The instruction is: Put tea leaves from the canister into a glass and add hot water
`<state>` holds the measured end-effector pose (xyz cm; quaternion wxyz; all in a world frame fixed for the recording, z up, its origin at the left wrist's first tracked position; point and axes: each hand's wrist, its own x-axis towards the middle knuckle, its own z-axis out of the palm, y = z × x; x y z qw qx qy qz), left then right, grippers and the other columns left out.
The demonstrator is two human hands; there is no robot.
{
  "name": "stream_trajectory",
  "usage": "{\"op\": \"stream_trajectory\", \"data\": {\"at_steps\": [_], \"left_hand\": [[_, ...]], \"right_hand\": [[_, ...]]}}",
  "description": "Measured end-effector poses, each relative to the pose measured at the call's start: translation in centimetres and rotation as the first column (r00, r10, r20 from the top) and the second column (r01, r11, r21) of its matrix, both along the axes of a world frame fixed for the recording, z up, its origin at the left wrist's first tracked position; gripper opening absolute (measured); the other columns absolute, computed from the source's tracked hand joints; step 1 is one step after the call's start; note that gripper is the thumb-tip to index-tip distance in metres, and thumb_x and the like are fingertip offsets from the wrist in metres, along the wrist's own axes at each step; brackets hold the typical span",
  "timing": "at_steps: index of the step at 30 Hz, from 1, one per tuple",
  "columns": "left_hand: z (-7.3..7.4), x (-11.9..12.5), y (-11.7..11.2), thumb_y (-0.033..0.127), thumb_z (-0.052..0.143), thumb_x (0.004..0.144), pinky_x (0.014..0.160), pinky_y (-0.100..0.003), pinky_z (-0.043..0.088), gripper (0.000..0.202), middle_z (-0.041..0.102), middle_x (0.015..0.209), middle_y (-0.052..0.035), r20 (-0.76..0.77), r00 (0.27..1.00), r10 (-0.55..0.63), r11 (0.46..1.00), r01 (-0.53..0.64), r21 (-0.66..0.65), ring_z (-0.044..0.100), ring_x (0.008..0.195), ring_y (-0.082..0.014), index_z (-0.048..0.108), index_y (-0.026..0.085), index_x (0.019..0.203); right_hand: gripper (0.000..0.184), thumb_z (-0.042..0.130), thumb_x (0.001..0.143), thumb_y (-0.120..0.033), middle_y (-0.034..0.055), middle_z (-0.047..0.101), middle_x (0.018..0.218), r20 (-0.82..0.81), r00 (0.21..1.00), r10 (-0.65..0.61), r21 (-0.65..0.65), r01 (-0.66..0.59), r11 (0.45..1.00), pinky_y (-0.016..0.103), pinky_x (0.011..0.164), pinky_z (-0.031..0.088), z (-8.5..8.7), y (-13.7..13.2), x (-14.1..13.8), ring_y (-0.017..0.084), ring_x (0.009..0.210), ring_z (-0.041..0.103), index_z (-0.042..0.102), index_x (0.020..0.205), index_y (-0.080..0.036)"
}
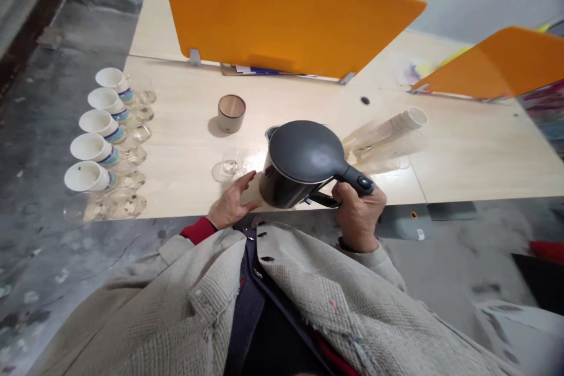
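Note:
A black electric kettle (302, 158) with a grey lid stands near the front edge of the pale wooden table (462, 153). My right hand (359, 211) is wrapped round its handle. My left hand (233, 202) lies flat on the table with fingers stretched out, touching the kettle's left base. A clear glass (225, 169) sits just beyond my left fingertips. A small round wooden-topped container (231, 113) stands farther back.
Several white cups with blue bands (94, 147) and several clear glasses (132, 155) line the table's left edge. A stack of clear and white cups (388, 129) lies on its side right of the kettle. Orange dividers (282, 12) stand at the back.

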<state>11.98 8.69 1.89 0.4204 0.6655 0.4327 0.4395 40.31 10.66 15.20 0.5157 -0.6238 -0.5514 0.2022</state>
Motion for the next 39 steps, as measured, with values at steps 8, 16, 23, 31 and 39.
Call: {"op": "stream_trajectory", "data": {"at_steps": [8, 16, 23, 31, 39], "left_hand": [[2.0, 3.5, 1.2, 0.06, 0.097, 0.069, 0.119, -0.06, 0.053, 0.092, 0.068, 0.145, -0.0192, 0.306, 0.951, -0.032, 0.985, 0.082, -0.152, 0.061, 0.143, -0.0426, 0.062, 0.019, 0.144], [1.8, 4.4, 0.2, 0.062, 0.099, 0.066, 0.105, -0.053, 0.061, 0.092, 0.075, 0.126, -0.0168, 0.493, 0.87, -0.024, 0.914, 0.219, -0.342, 0.073, 0.121, -0.0346, 0.061, 0.019, 0.138], [1.3, 4.5, -0.1, 0.055, 0.104, 0.06, 0.1, -0.053, 0.062, 0.098, 0.074, 0.122, -0.0153, 0.571, 0.82, 0.048, 0.851, 0.266, -0.453, 0.075, 0.112, -0.0321, 0.059, 0.018, 0.139], [1.1, 4.7, -0.3, 0.05, 0.105, 0.061, 0.101, -0.055, 0.061, 0.093, 0.073, 0.122, -0.0132, 0.612, 0.788, 0.069, 0.826, 0.299, -0.477, 0.074, 0.114, -0.0329, 0.059, 0.02, 0.137], [1.3, 4.6, -0.2, 0.051, 0.105, 0.059, 0.1, -0.054, 0.061, 0.094, 0.073, 0.123, -0.0138, 0.611, 0.789, 0.066, 0.818, 0.308, -0.486, 0.075, 0.112, -0.0325, 0.059, 0.02, 0.135]], "right_hand": [[0.037, 0.082, 0.07, -0.038, -0.0079, 0.038, 0.055, 0.179, 0.978, 0.102, -0.046, -0.096, 0.994, 0.027, 0.051, 0.027, 4.3, -0.9, -1.7, 0.011, 0.053, 0.035, 0.049, 0.059, -0.024], [0.039, 0.086, 0.073, -0.041, -0.0074, 0.039, 0.056, 0.268, 0.945, 0.187, -0.129, -0.157, 0.979, 0.028, 0.051, 0.027, 6.3, 0.2, -3.0, 0.012, 0.056, 0.034, 0.053, 0.061, -0.024], [0.04, 0.087, 0.075, -0.043, -0.0063, 0.041, 0.058, 0.293, 0.927, 0.232, -0.169, -0.188, 0.967, 0.027, 0.051, 0.03, 7.2, 0.9, -4.9, 0.012, 0.059, 0.035, 0.054, 0.063, -0.024], [0.038, 0.086, 0.078, -0.044, -0.0056, 0.044, 0.06, 0.306, 0.914, 0.266, -0.193, -0.214, 0.958, 0.027, 0.052, 0.032, 7.5, 1.2, -5.7, 0.013, 0.059, 0.038, 0.057, 0.064, -0.024], [0.042, 0.086, 0.077, -0.047, -0.0059, 0.039, 0.058, 0.314, 0.916, 0.25, -0.189, -0.197, 0.962, 0.027, 0.052, 0.03, 7.5, 1.2, -5.6, 0.012, 0.058, 0.035, 0.053, 0.062, -0.024]]}}
